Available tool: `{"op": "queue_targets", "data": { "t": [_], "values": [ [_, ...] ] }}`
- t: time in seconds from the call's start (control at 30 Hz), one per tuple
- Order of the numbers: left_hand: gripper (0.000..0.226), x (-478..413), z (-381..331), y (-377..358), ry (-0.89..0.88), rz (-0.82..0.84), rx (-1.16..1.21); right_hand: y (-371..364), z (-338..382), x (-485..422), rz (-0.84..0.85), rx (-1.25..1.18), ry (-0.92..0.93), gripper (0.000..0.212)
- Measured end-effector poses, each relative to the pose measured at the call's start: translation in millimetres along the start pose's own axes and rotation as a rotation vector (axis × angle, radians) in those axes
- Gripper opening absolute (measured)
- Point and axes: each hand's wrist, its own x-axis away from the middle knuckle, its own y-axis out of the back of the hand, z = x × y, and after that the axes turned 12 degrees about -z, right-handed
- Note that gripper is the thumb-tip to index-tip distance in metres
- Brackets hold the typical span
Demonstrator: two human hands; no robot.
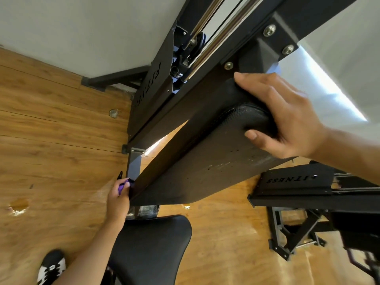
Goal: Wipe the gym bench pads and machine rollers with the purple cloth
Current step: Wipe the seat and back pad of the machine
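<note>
Purple cloth [122,187]; black back pad [205,161], black seat pad [152,247]; brown wood-grain floor [51,140]; black-and-white shoe [51,268].

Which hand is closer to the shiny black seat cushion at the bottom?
Left. The left hand, holding the purple cloth, sits just above the black seat cushion; the right hand grips the top end of the long black back pad, far away.

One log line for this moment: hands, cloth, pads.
left hand holds purple cloth at back pad lower edge | right hand grips pad's top end | seat pad below
</note>
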Motion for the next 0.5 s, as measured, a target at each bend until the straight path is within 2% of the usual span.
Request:
{"op": "queue_targets", "data": {
  "t": [0.13,0.2,0.3,0.37,0.5],
  "values": [
    [0.021,13.3,-4.4,-10.5,0.182,-0.015,0.129,10.9,-2.8,2.8,0.026,-0.001,-0.012,0.071],
    [0.022,11.8,-10.6,-14.8,0.203,-0.005,0.101,14.1,-4.9,2.3,0.023,0.007,-0.009,0.071],
    [0.026,11.6,-13.8,-15.2,0.09,-0.014,-0.095,12.2,-6.0,1.1,0.026,-0.007,-0.007,0.071],
    [0.026,25.0,-20.5,-13.4,-0.064,-0.059,-0.183,11.8,-6.5,1.1,0.03,-0.016,-0.01,0.071],
    [0.03,74.0,-66.7,-12.4,-0.283,-0.136,-0.083,11.0,-4.5,0.6,0.023,-0.007,-0.016,0.071]
  ]
}}
